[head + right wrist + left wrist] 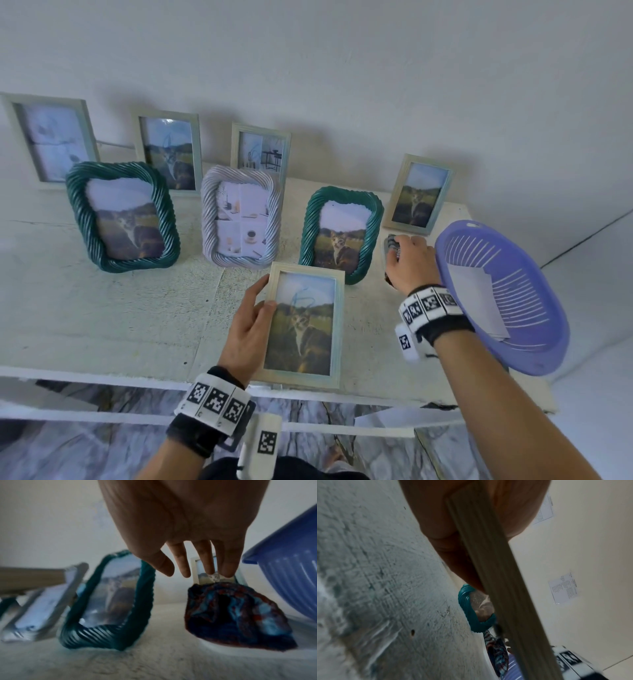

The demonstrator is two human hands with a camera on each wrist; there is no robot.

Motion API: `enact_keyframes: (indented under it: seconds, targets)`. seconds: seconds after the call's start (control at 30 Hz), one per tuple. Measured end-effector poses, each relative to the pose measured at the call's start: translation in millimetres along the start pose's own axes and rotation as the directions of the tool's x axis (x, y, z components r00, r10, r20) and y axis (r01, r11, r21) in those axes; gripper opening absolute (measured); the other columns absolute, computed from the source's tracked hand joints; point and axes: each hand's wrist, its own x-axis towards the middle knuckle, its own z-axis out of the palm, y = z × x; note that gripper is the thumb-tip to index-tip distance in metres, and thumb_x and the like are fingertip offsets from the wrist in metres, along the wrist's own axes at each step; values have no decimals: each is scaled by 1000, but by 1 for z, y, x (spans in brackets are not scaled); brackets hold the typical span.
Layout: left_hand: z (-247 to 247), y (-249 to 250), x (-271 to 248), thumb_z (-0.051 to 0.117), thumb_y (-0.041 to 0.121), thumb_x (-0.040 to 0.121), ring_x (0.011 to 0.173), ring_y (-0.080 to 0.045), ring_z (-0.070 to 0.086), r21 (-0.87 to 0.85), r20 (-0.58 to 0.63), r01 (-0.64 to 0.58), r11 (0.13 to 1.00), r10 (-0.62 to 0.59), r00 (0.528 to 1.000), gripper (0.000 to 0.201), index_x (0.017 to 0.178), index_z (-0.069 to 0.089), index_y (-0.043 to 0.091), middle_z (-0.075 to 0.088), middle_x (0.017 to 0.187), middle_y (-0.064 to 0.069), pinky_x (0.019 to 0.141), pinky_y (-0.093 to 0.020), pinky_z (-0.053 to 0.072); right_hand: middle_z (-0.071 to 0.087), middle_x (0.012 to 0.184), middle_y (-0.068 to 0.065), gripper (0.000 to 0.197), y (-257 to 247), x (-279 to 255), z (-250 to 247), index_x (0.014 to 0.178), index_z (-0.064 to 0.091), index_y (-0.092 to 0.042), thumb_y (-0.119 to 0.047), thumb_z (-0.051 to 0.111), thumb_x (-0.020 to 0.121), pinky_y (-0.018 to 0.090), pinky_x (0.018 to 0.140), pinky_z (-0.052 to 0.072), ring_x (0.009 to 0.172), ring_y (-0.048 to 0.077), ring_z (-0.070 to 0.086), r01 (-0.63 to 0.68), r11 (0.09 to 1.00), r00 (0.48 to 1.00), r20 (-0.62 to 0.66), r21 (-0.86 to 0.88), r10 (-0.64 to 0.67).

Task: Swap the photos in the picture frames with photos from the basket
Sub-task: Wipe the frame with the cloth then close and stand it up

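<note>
My left hand (pixel 253 318) grips a pale wooden frame (pixel 303 325) by its left edge, thumb on the front. The frame holds a cat photo and is tilted up above the table's front edge. In the left wrist view its ribbed side (pixel 505 588) runs out from my palm. My right hand (pixel 407 260) hovers just over a crumpled dark blue and red cloth (pixel 391 244). The right wrist view shows those fingers (pixel 205 561) hanging straight just above the cloth (pixel 236 615). A purple slotted basket (pixel 445 253) at the right holds pale photos (pixel 479 301).
Several frames stand on the rough white table (pixel 102 308): two teal twisted ones (pixel 121 216) (pixel 340 233), a lilac twisted one (pixel 241 216), and pale ones along the wall, one (pixel 418 193) behind the cloth. The basket overhangs the table's right edge.
</note>
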Motion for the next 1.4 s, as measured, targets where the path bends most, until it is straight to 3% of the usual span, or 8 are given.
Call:
enact_keyframes:
  seconds: [0.17, 0.6, 0.77, 0.9, 1.1, 1.2, 1.27, 1.4]
  targets:
    - [-6, -3, 0, 38, 12, 104, 89, -49, 60, 48, -20, -38, 998, 39, 999, 39, 138, 44, 31, 65, 97, -25, 81, -60, 54, 50, 135, 20, 35, -4, 22, 12, 127, 54, -5, -22, 42, 98, 44, 99, 41, 122, 40, 47, -113, 976, 976, 164, -185, 144]
    - [-8, -2, 8, 47, 48, 91, 105, -37, 64, 47, 11, -131, 990, 130, 991, 50, 140, 41, 47, 67, 109, -20, 96, -58, 48, 62, 119, 19, 38, 4, -16, -1, 130, 54, -8, -10, 52, 92, 39, 90, 48, 107, 36, 59, -31, 999, 999, 24, 29, 30]
    - [-9, -6, 13, 48, 55, 90, 81, -38, 56, 71, 34, -147, 987, 145, 989, 53, 142, 38, 49, 52, 91, -40, 81, -73, 45, 60, 115, 19, 37, -14, -78, -25, 129, 55, -5, -10, 54, 92, 33, 78, 49, 97, 32, 59, 14, 984, 990, -144, 178, 12]
    - [-7, -5, 15, 46, 54, 91, 76, -57, 53, 124, 48, -169, 978, 164, 985, 54, 144, 36, 46, 51, 88, -39, 73, -71, 45, 60, 118, 9, 37, -51, -124, -24, 123, 57, -12, -12, 58, 86, 25, 67, 48, 87, 21, 58, 217, 951, 965, -196, 221, -175]
    - [-3, -7, 14, 41, 50, 95, 67, -46, 56, 223, 48, -235, 946, 230, 972, 56, 149, 34, 34, 59, 80, -27, 63, -58, 52, 51, 129, 2, 42, -87, -137, 6, 126, 56, -27, -34, 62, 85, 34, 59, 53, 94, 28, 51, 238, 970, 970, -59, 53, -235]
    - [-4, -4, 11, 42, 45, 96, 54, -30, 50, 244, 26, -260, 934, 262, 965, 54, 148, 37, 29, 56, 67, -13, 54, -44, 50, 47, 130, 6, 47, -96, -136, 10, 128, 56, -25, -24, 70, 83, 36, 56, 56, 88, 29, 53, 209, 978, 977, -37, 24, -208]
    - [-2, -2, 11, 41, 45, 96, 63, -38, 57, 251, 39, -264, 931, 263, 964, 55, 148, 37, 28, 63, 78, -19, 60, -52, 52, 49, 124, 7, 54, -103, -138, 9, 125, 59, -20, -12, 75, 73, 33, 55, 55, 89, 29, 52, 228, 974, 973, -20, 0, -228]
    - [-4, -1, 15, 41, 32, 97, 94, -21, 69, 231, 32, -238, 944, 237, 971, 53, 149, 37, 20, 71, 104, -11, 84, -48, 57, 51, 114, 3, 58, -110, -152, 7, 117, 62, -19, -11, 80, 63, 27, 52, 55, 92, 26, 53, 378, 926, 924, 56, 11, -378]
